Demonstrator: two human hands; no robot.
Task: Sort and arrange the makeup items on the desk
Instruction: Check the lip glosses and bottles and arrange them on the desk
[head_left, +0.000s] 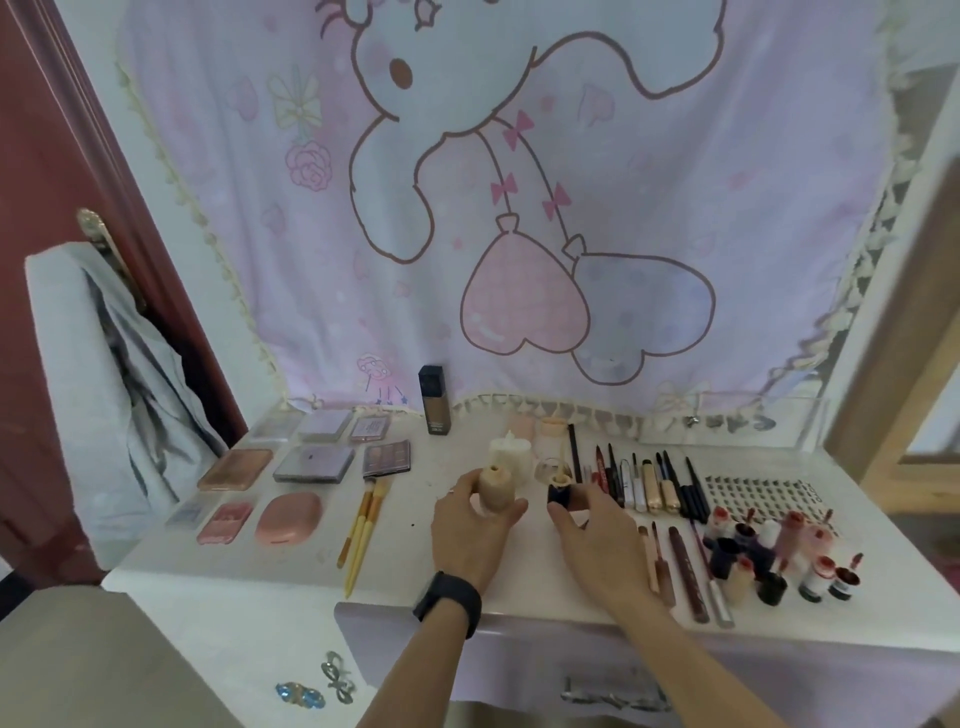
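On the white desk (291, 566), my left hand (470, 535) grips a beige foundation bottle (494, 488) with its top off. My right hand (597, 540) pinches a small dark blue cap or pump (560, 493) just right of the bottle. Palettes and compacts (311, 462) lie in rows at the left. Yellow-handled brushes (363, 525) lie left of my left hand. Pencils, mascaras and liners (644, 483) are lined up at the right, with small nail polish bottles (769, 556) further right.
A tall dark foundation bottle (435, 400) stands at the back by the cartoon wall cloth. A cream jar (511, 454) and a clear cap (550, 467) sit behind my hands. A clear acrylic tray (737, 421) is at the back right. Hair clips (322, 686) lie on the lower surface.
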